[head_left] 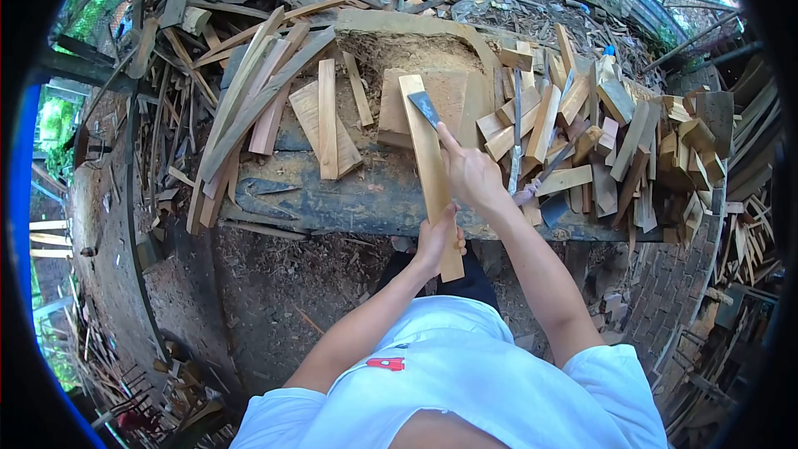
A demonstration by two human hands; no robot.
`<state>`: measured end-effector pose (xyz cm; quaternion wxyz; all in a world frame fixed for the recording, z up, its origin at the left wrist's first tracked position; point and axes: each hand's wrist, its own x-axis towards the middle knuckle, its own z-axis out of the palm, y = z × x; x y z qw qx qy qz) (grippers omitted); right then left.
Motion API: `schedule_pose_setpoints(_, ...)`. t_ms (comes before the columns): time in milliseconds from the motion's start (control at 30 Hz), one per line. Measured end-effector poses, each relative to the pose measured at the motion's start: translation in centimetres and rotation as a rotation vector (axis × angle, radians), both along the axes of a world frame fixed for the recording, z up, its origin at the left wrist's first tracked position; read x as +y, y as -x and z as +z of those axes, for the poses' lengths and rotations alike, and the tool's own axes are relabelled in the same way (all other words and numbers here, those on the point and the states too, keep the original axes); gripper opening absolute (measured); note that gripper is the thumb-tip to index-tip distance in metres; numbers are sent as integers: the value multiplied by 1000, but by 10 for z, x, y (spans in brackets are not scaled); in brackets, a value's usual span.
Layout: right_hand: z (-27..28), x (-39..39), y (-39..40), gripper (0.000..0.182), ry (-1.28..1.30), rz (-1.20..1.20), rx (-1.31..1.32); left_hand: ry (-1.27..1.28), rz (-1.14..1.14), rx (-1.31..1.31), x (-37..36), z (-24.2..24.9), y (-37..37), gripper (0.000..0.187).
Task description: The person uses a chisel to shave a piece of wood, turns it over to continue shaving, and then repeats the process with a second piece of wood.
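A long, pale wooden strip (428, 150) slants from the wooden block (453, 112) on the bench down toward my body. My left hand (435, 239) is closed around its lower part, with fingers wrapped over the edge. In my right hand (472, 173) is a chisel (425, 106) with a wide, flat, dark blade; the index finger lies along it and the grip hides its handle. The blade rests over the strip's upper end, near the right edge. Beyond the strip, the block's top carries sawdust around it.
The worn bench (332, 204) spans the middle. Cut wood blocks (573, 108) pile up on its right, beside a long thin metal tool (516, 129). Long wooden slats (258, 91) lean at left. A short board (327, 120) lies left of the block. Scrap wood crowds the back.
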<state>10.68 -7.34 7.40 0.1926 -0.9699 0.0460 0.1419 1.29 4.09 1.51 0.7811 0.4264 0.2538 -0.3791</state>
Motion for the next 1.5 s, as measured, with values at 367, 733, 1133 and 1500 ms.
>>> schedule_pose_setpoints(367,6,3,12,50,-40,14,45,43,23,43,-2,11,-4,34)
schedule_pose_setpoints(733,10,2,31,50,-104,-18,43,79,25,16,-5,2,-6,31)
schedule_pose_setpoints(1133,12,3,12,49,-131,-32,29,21,63,61,-9,9,-4,33)
schedule_pose_setpoints(1500,4,-1,2,48,-137,-11,60,-32,38,55,-11,8,-6,32)
